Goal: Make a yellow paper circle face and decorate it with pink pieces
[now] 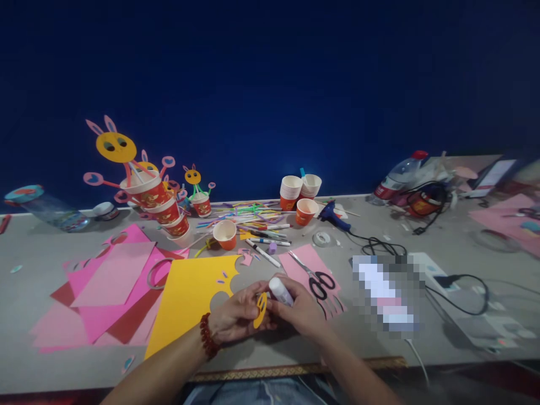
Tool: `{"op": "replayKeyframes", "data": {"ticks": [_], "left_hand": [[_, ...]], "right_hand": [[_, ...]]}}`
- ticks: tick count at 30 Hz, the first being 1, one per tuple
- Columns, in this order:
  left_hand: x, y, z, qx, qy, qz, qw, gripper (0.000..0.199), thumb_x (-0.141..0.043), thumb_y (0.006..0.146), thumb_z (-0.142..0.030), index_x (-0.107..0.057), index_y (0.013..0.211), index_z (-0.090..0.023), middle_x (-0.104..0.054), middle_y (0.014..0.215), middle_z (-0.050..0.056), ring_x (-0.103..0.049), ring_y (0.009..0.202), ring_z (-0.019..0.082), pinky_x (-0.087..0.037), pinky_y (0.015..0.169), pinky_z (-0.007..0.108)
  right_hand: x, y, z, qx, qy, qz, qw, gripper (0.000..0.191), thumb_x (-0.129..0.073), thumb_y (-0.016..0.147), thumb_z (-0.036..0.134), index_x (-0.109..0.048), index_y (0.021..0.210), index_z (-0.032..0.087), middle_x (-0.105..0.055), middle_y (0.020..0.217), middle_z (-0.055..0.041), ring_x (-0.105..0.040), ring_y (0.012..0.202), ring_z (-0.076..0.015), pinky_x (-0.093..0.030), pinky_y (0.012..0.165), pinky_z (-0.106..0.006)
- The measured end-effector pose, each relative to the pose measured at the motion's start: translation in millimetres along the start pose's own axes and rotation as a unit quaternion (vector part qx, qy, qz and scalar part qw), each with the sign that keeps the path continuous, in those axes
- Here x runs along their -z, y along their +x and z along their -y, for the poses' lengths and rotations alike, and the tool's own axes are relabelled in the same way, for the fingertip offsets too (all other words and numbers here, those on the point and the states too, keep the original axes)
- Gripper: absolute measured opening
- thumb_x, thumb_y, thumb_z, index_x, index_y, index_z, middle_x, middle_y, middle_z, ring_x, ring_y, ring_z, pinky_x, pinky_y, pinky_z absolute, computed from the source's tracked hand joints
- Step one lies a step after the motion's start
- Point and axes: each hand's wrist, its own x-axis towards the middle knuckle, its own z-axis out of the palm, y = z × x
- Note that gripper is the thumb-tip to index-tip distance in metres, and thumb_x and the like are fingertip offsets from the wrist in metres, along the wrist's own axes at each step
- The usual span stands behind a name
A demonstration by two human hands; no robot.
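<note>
Between the thumb and fingers of my left hand (234,319) is a small yellow paper cutout (258,319) with dark marks, tilted almost edge-on. My right hand (307,315) is wrapped round a white glue stick (280,290), and its fingertips come close to the cutout. A large yellow paper sheet (181,292) with rounded bites cut from its edge lies under and left of my left hand. Beyond my right hand, black-handled scissors (316,278) rest on a pink paper sheet (306,259).
Pink papers (113,275) are piled at left beside stacked red cups (162,212) with yellow rabbit faces. Pens (264,252), an orange cup (225,235) and more cups (291,194) stand or lie behind. A blue glue gun (333,216) trails its cable; a bottle (396,180) leans at right.
</note>
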Motion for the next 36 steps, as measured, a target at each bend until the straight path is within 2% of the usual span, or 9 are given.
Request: {"op": "replayKeyframes", "data": {"ticks": [3, 6, 9, 13, 21, 26, 30, 33, 36], "left_hand": [[4.2, -1.4, -5.2, -0.006, 0.032, -0.027, 0.999, 0.053, -0.085, 0.068, -0.023, -0.058, 0.113, -0.018, -0.064, 0.099, 0.006, -0.065, 0.082, 0.015, -0.050, 0.085, 0.031], [5.1, -4.6, -20.0, -0.092, 0.173, -0.103, 0.975, 0.041, -0.076, 0.078, -0.039, -0.062, 0.109, -0.017, -0.063, 0.102, 0.007, -0.062, 0.091, 0.018, -0.048, 0.084, 0.028], [0.1, -8.0, -35.1, -0.161, 0.394, -0.156, 0.891, 0.037, -0.062, 0.087, -0.050, -0.064, 0.104, -0.017, -0.064, 0.099, 0.007, -0.059, 0.090, 0.019, -0.047, 0.081, 0.028], [-4.8, -7.5, -34.5, -0.165, 0.607, -0.202, 0.751, 0.024, -0.066, 0.086, -0.041, -0.066, 0.085, -0.017, -0.064, 0.080, 0.002, -0.058, 0.076, 0.015, -0.046, 0.072, 0.025], [10.7, -0.6, -9.9, -0.137, 0.426, -0.266, 0.854, 0.033, -0.059, 0.090, -0.050, -0.046, 0.085, -0.020, -0.070, 0.072, 0.002, -0.067, 0.058, 0.015, -0.048, 0.050, 0.022], [6.9, 0.3, -7.9, -0.141, 0.428, -0.267, 0.852, 0.032, -0.056, 0.092, -0.051, -0.045, 0.087, -0.021, -0.073, 0.073, 0.004, -0.065, 0.053, 0.013, -0.047, 0.050, 0.021], [4.7, 2.0, -5.9, -0.130, 0.422, -0.258, 0.860, 0.032, -0.054, 0.093, -0.052, -0.045, 0.089, -0.021, -0.072, 0.070, 0.002, -0.068, 0.057, 0.016, -0.050, 0.053, 0.024], [5.5, 3.8, -4.1, -0.125, 0.422, -0.258, 0.860, 0.030, -0.052, 0.093, -0.051, -0.047, 0.092, -0.021, -0.069, 0.073, 0.001, -0.068, 0.059, 0.017, -0.051, 0.053, 0.025], [6.7, 4.6, -3.5, -0.137, 0.489, -0.260, 0.822, 0.024, -0.052, 0.094, -0.044, -0.052, 0.094, -0.020, -0.065, 0.075, 0.000, -0.065, 0.060, 0.015, -0.051, 0.055, 0.025]], "right_hand": [[2.9, -0.9, -5.1, -0.050, 0.029, -0.009, 0.998, 0.028, -0.075, 0.072, 0.042, -0.064, 0.080, 0.018, -0.057, 0.070, 0.0011, -0.051, 0.059, -0.0126, -0.042, 0.053, -0.023], [8.3, -0.8, -4.3, -0.088, 0.024, -0.029, 0.995, 0.029, -0.075, 0.073, 0.043, -0.063, 0.081, 0.017, -0.054, 0.063, 0.0036, -0.044, 0.049, -0.0092, -0.037, 0.045, -0.021], [12.9, 2.5, -1.0, -0.084, -0.033, -0.035, 0.995, 0.023, -0.073, 0.074, 0.038, -0.065, 0.082, 0.018, -0.056, 0.063, 0.0029, -0.045, 0.049, -0.0099, -0.037, 0.044, -0.021], [14.6, 8.5, -3.6, -0.036, -0.120, -0.048, 0.991, 0.017, -0.069, 0.077, 0.035, -0.065, 0.082, 0.018, -0.060, 0.068, 0.0006, -0.051, 0.058, -0.0141, -0.041, 0.050, -0.023], [27.7, 1.2, -9.6, 0.055, -0.183, -0.121, 0.974, 0.015, -0.049, 0.092, 0.029, -0.054, 0.104, 0.021, -0.062, 0.080, -0.0005, -0.058, 0.069, -0.0168, -0.045, 0.062, -0.027], [33.3, -5.9, -9.3, 0.091, -0.134, -0.179, 0.970, 0.020, -0.068, 0.084, 0.031, -0.065, 0.101, 0.022, -0.067, 0.097, -0.0063, -0.063, 0.083, -0.0213, -0.050, 0.070, -0.031], [27.4, -8.0, -12.6, 0.138, -0.086, -0.268, 0.950, 0.015, -0.074, 0.078, 0.027, -0.068, 0.090, 0.022, -0.068, 0.087, -0.0052, -0.063, 0.079, -0.0217, -0.051, 0.068, -0.031], [16.6, -6.5, -11.1, 0.189, -0.088, -0.251, 0.945, 0.010, -0.072, 0.078, 0.022, -0.067, 0.087, 0.023, -0.066, 0.079, -0.0036, -0.062, 0.073, -0.0201, -0.051, 0.064, -0.031], [5.9, -3.0, -9.0, 0.236, -0.135, -0.205, 0.940, 0.013, -0.067, 0.080, 0.018, -0.067, 0.092, 0.023, -0.067, 0.077, -0.0039, -0.061, 0.069, -0.0201, -0.051, 0.063, -0.034]]}}
